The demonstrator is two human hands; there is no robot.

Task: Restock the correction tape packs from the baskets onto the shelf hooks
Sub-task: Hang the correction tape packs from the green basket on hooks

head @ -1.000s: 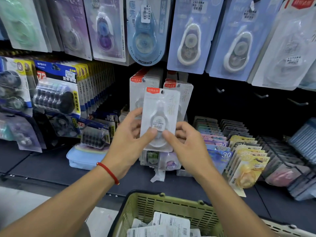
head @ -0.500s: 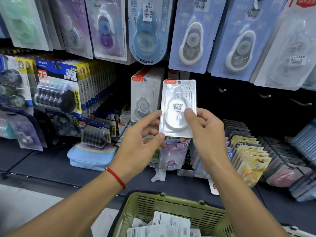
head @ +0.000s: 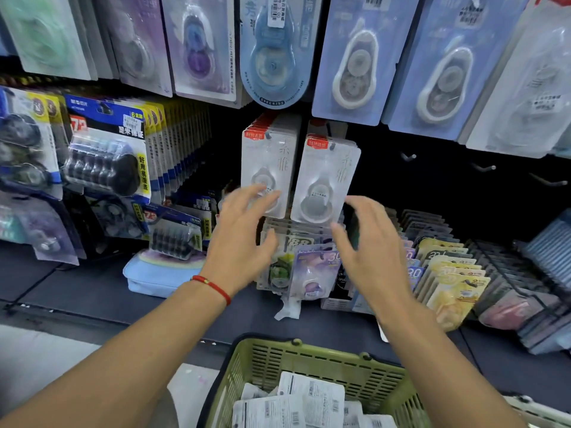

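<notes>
Hands, left (head: pixel 244 239) and right (head: pixel 367 245), hang spread and empty; brushing the white red-topped correction tape pack (head: pixel 324 180) could unhook it.

Two open hands: left hand (head: pixel 244 242), right hand (head: pixel 367 251). Two hooked stacks of white correction tape packs (head: pixel 267 162) (head: pixel 327 177). One green basket (head: pixel 309 362). Three bare hooks (head: pixel 408 156).

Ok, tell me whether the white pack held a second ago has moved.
Yes. The white pack went up and right, out of both hands, and now hangs on the right hook beside the left stack, above the green basket.
</notes>
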